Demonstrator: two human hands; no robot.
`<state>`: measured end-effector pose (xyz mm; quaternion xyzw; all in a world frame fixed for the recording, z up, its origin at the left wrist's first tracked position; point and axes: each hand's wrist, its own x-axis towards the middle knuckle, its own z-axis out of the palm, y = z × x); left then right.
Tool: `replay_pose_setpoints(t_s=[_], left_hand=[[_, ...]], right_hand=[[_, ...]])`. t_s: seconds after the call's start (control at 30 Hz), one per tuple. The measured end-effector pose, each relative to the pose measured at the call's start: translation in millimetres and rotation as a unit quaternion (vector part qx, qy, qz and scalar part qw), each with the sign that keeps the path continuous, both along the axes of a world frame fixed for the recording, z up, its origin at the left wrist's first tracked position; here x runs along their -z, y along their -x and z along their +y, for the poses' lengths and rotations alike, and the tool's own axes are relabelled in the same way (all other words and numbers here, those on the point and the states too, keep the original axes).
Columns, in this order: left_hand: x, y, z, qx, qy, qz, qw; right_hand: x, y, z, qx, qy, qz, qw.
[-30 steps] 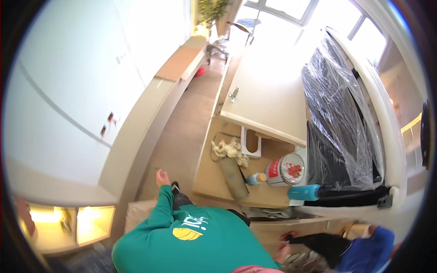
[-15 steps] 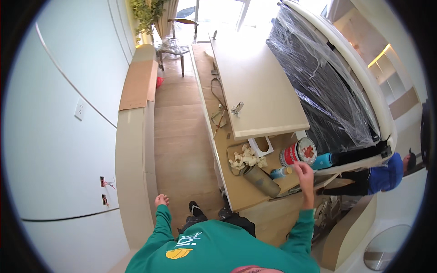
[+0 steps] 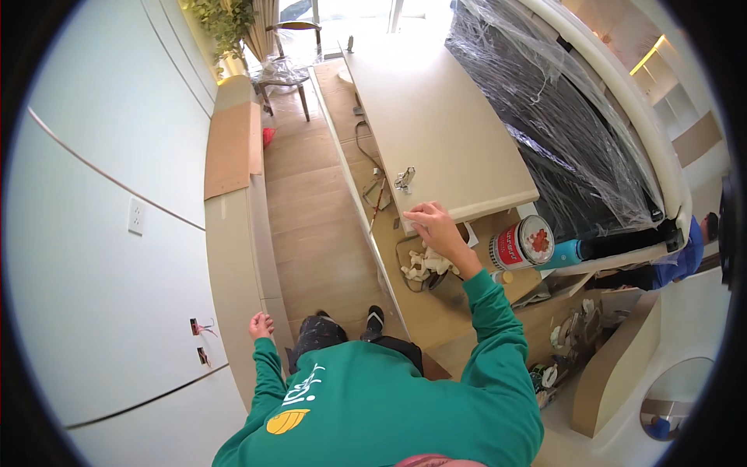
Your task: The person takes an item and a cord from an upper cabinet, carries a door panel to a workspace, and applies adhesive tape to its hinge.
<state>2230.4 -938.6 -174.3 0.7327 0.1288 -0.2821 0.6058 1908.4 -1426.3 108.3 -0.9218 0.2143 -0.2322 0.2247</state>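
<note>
My right hand (image 3: 433, 227) is over the near left corner of a cream cabinet door panel (image 3: 443, 128), fingers stretched out and slightly bent. I see nothing in it; whether the fingertips touch the panel, I cannot tell. A metal hinge (image 3: 404, 180) sits on the panel just beyond the fingers. Beneath my forearm, crumpled whitish paper or cloth (image 3: 420, 265) and a dark cylinder (image 3: 451, 289) are partly hidden. To the right stands a red and white can (image 3: 510, 247). My left hand (image 3: 261, 325) hangs low beside the long ledge, fingers curled, with nothing visible in it.
The panel lies on a brown work surface (image 3: 420, 311). Plastic film covers a dark screen-like panel (image 3: 560, 156) at right. A pale ledge (image 3: 233, 257) runs along the left wall, and a chair (image 3: 284, 74) stands far off. Another person (image 3: 681, 261) is at the right edge.
My right hand has moved left and forward from beside the can to the panel's near corner. My body and view have shifted, with my feet changing place. My left hand still hangs curled.
</note>
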Motion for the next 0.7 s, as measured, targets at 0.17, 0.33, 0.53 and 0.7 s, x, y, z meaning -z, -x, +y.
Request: replay_pose_setpoints(t_s=[0.17,0.33,0.53,0.7], left_hand=[[13.3,-74.4,-51.9,0.036,0.006,-0.016,0.999],[15.1,-137.6,-187.1,0.176,0.125,-0.038,0.976],[-120.3,-131.6,-372.8,0.376,0.183,-0.070,0.906],[-198.3,-75.8,-474.6,0.473,0.304,-0.063,0.825]], right_hand=[[7.5,-5.6,2.7,0.032,0.056,0.067,0.996],[-11.4,-11.1,8.6,0.069,0.038,0.101,0.992],[-5.0,-10.8,0.7,0.057,0.071,0.144,0.985],[-14.5,-22.1,-10.4,0.025,0.109,0.191,0.975]])
